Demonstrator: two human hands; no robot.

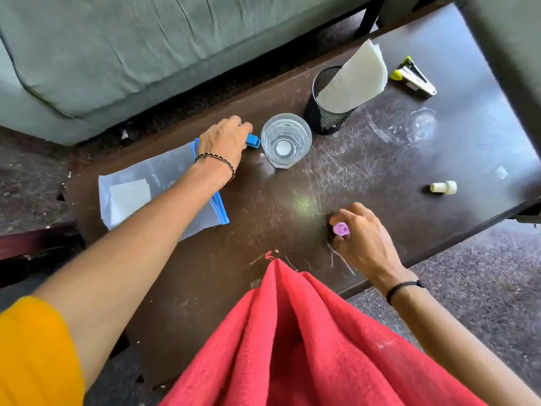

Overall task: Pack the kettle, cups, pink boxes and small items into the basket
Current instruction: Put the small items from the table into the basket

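Although the yellow-green and grey stapler (pixel 412 79) at the far right of the table bears a pale patch, any lettering on it is too small to read from the head view. The dark brown table (pixel 380 159) is heavily scratched, and it stands between a grey-green sofa (pixel 117 54) and a speckled floor (pixel 483 273). The person's left hand (pixel 225 139) is curled over a blue clip (pixel 253 141) and grips it just beside a clear drinking glass (pixel 286 140), which stands upright near the table's middle. The fingertips of that hand are hidden behind its back. The right hand (pixel 363 238) is closed round a small lilac piece (pixel 341 229) at the table's near edge, and what the piece is cannot be made out. Under the left forearm lies a clear zip bag (pixel 158 186) with a blue edge and a white sheet (pixel 128 197) inside. Behind the glass stands a black mesh pot (pixel 326 112) holding folded white paper (pixel 355 80). A small white plug (pixel 443 187) lies well apart at the right. A faint transparent shape (pixel 421 124) beyond it cannot be identified. A red cloth (pixel 292 332) fills the foreground and hides the near table edge, and a yellow sleeve (pixel 35 353) is cut off at the lower left.
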